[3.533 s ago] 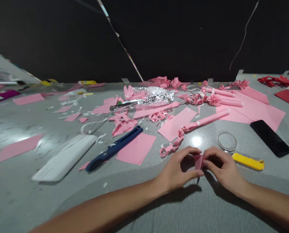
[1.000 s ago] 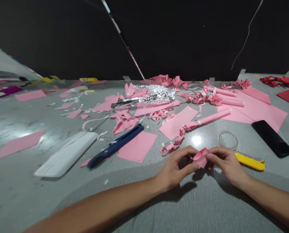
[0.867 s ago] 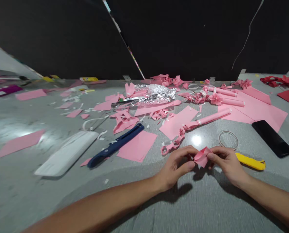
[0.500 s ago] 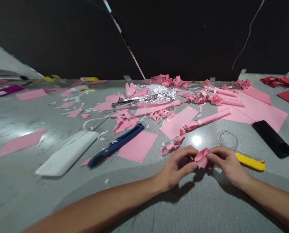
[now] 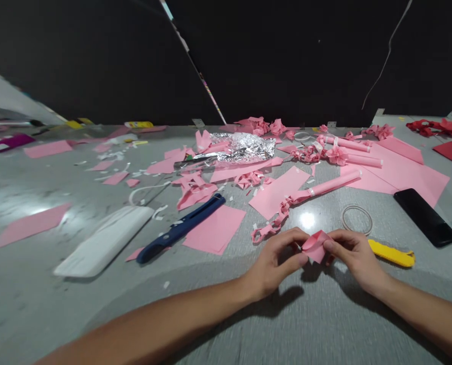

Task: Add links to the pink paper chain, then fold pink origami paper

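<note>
A small folded piece of pink paper (image 5: pixel 315 247) is held just above the grey surface between both hands. My left hand (image 5: pixel 273 266) pinches its left edge between thumb and fingers. On the other side, my right hand (image 5: pixel 357 256) grips the paper's right edge, thumb in front; some of its fingertips are hidden behind it. Just beyond my left hand lies a pink paper chain (image 5: pixel 273 225) joined to a rolled pink paper tube (image 5: pixel 334 186). A yellow cutter-like tool (image 5: pixel 391 253) lies right beside my right hand, and a roll of tape seen as a thin ring (image 5: pixel 357 219) sits behind it.
Left of my hands lie a dark blue long-handled tool (image 5: pixel 180 230), a white flat object (image 5: pixel 104 243) and pink sheets (image 5: pixel 214 230). A black phone (image 5: pixel 425 217) rests at the right. Crumpled clear wrapping (image 5: pixel 245 147) and paper scraps spread before the black wall (image 5: pixel 287 61).
The folded pink paper has shifted very slightly left with the fingers of my left hand. Both hands keep their hold, and the objects around them stay put.
</note>
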Action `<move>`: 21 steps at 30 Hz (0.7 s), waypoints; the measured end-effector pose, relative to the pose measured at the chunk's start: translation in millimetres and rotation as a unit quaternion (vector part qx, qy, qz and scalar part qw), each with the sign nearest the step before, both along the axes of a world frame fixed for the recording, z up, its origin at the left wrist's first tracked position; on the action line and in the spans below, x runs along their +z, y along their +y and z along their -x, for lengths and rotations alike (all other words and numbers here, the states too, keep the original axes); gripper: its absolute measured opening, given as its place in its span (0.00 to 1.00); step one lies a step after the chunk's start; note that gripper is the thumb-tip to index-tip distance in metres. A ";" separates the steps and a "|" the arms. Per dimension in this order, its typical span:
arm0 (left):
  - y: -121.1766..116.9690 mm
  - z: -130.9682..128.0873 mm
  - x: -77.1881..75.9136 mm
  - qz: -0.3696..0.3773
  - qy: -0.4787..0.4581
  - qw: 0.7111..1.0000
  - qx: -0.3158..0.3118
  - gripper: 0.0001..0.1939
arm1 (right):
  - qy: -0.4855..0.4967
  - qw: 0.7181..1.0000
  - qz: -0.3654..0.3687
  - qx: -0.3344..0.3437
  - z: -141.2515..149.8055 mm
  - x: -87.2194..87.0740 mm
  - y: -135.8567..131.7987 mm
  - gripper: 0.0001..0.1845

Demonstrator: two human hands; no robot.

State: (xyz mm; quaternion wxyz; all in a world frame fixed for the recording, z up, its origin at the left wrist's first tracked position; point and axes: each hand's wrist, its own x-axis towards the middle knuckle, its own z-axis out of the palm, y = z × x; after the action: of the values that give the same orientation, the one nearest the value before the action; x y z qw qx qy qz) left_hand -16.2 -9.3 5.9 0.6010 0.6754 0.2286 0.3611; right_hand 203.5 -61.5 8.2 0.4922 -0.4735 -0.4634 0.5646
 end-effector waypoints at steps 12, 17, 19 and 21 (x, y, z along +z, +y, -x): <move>1.3 -6.0 -1.1 -0.045 0.005 0.998 0.033 0.13 | 0.044 0.999 -0.023 0.011 -1.1 -2.9 -3.9 0.23; 0.5 -4.8 -2.0 -0.020 -0.001 0.999 0.048 0.13 | 0.019 0.998 -0.055 0.011 -1.6 0.4 -6.0 0.21; -0.5 -5.1 -0.8 0.004 -0.009 0.998 0.054 0.15 | 0.020 0.998 -0.054 0.017 -2.1 1.1 -6.9 0.22; -0.9 -6.0 0.7 0.027 -0.020 0.998 0.058 0.17 | 0.024 0.998 -0.048 0.024 -2.5 1.2 -7.5 0.22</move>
State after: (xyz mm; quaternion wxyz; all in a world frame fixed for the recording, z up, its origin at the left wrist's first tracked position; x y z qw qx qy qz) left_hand -10.2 -10.3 6.6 0.6015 0.6375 0.2647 0.4022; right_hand 206.0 -69.0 9.3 0.5116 -0.4244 -0.4888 0.5650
